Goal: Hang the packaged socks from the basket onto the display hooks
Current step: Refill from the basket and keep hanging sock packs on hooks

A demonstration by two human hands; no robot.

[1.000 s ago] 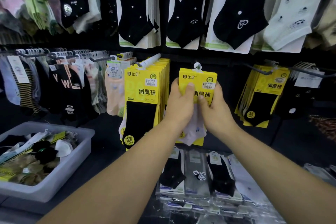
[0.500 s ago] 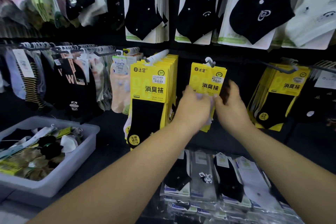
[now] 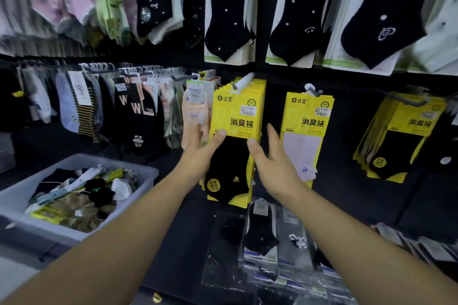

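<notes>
Head view of a sock display wall. A row of black-sock packs [image 3: 235, 116] in yellow card hangs on a white display hook [image 3: 244, 80] at centre. The left hand [image 3: 198, 156] grips this row at its left edge, thumb pressed on the front card and fingers passing behind. The right hand [image 3: 275, 168] is open, fingers straight and pointing up, its thumb tip touching the right side of the front pack. Just to the right, apart from both hands, a white-sock pack [image 3: 306, 136] in the same yellow card hangs upright on its own hook [image 3: 313, 90]. Further right hangs a third group of yellow packs [image 3: 409, 131]. The grey basket [image 3: 148, 176] stands at lower left, well apart from the hands, holding a loose heap of packaged socks. Flat clear-wrapped packs [image 3: 260, 238] lie on the surface below the hooks, and black dotted socks [image 3: 228, 20] hang in the row above.
</notes>
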